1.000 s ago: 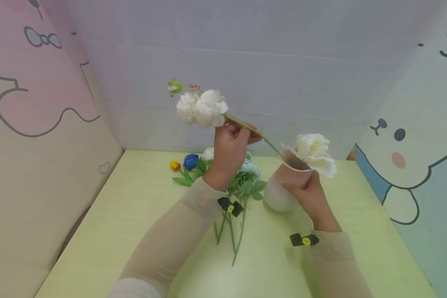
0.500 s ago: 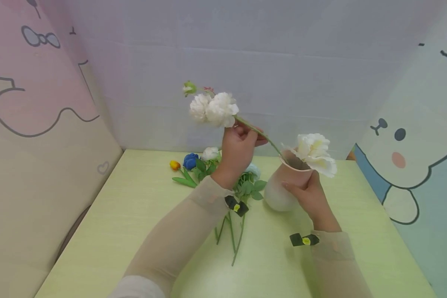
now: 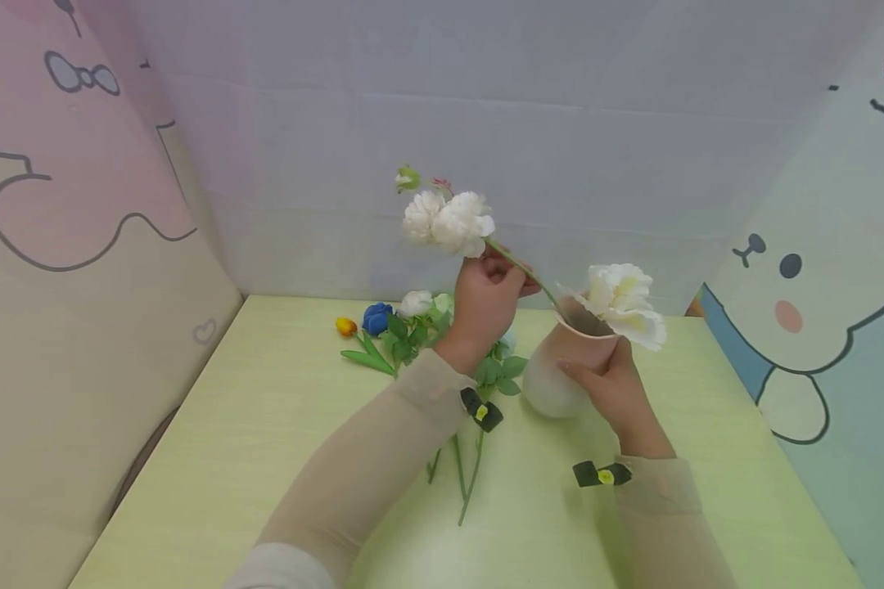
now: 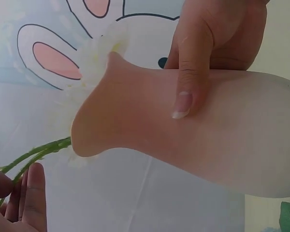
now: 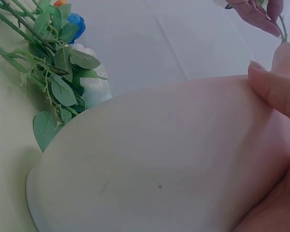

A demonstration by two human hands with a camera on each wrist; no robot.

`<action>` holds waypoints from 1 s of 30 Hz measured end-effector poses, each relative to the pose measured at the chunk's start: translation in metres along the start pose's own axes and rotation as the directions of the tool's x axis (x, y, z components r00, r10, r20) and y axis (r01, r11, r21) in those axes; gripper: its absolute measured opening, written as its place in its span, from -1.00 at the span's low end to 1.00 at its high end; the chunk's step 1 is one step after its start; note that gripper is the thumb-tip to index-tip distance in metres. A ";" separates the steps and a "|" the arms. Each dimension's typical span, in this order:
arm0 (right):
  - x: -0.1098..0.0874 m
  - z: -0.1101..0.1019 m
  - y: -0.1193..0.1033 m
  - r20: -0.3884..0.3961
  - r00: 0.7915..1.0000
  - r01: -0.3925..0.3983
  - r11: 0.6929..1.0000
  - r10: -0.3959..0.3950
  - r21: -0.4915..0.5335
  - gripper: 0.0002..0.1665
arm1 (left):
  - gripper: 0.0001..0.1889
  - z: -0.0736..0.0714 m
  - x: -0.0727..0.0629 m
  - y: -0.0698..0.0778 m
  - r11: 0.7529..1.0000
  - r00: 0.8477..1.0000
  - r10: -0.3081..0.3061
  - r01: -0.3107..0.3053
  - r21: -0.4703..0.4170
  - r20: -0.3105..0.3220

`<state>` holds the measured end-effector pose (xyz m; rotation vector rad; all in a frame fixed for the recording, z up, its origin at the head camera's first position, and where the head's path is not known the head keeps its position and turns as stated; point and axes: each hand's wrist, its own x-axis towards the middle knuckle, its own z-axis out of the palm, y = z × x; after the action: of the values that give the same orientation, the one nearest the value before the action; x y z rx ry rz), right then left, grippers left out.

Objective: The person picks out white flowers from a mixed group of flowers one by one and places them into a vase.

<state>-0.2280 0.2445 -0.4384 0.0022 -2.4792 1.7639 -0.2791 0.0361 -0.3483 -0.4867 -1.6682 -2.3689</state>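
Note:
My left hand (image 3: 489,298) pinches the green stem of a white artificial flower (image 3: 462,222) just under its blooms. Two full white heads, a green bud and a small reddish sprig lean up to the left. The stem's lower end (image 4: 53,145) runs over the rim into a pink-and-white vase (image 3: 560,376). My right hand (image 3: 611,393) grips the vase at its neck, thumb across the front, as the left wrist view shows. Another white flower (image 3: 622,298) with a yellowish centre stands in the vase, its head hanging over the right side. The stem ends inside are hidden.
Left of the vase, several artificial flowers lie on the pale yellow table (image 3: 250,458): an orange tulip (image 3: 346,326), a blue rose (image 3: 377,319), a white rose (image 3: 416,303) and green leaves. Fabric walls with cartoon prints enclose the back and both sides.
My left hand has moved right and slightly down toward the vase, carrying the white flower's heads with it. My right hand and the vase have stayed in place.

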 end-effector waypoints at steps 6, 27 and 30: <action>0.000 0.001 0.001 0.005 1.000 0.004 1.000 -0.004 0.008 0.00 | -0.81 0.004 -0.002 -0.006 0.998 0.998 -0.058 0.058 0.015 -0.010; 0.000 -0.001 0.003 0.010 0.999 0.032 0.999 -0.032 0.002 0.06 | -0.82 0.019 0.000 -0.020 0.958 0.995 -0.090 0.100 0.271 -0.049; 0.000 -0.001 0.002 0.009 1.000 0.028 1.000 -0.028 0.003 0.05 | -0.79 0.021 0.001 -0.020 0.953 0.993 -0.100 0.111 0.281 -0.055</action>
<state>-0.2283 0.2457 -0.4401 0.0449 -2.4709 1.7600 -0.2838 0.0630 -0.3588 -0.3028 -2.0188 -2.1381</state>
